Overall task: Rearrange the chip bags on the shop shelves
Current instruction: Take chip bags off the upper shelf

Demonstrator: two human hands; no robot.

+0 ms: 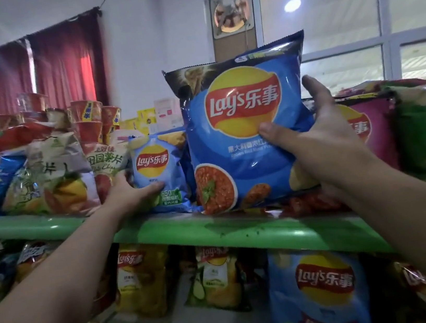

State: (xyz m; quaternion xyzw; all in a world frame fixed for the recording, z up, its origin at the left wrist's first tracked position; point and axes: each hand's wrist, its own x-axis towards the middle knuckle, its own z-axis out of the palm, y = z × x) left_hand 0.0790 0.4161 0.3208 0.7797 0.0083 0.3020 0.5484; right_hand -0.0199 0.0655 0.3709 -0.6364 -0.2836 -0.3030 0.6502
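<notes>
Gripping the big blue bag (pixel 245 129) upright at twelve o'clock on the top shelf (pixel 216 229), my right hand (pixel 320 132) is pinching its edge; left hand (pixel 131 193) is clasping the small bag (pixel 157 169) at nine o'clock. I'm judging a light squeeze safest.

Head-height view, close, facing forward onto the green shelf (pixel 216 232).

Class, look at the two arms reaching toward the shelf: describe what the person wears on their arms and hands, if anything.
Nothing is worn. Both forearms are bare up to the frame edge, with no sleeves in view. The left hand and right hand have no gloves, rings, watch or bracelet visible. Fingernails look short and unpainted.
</notes>
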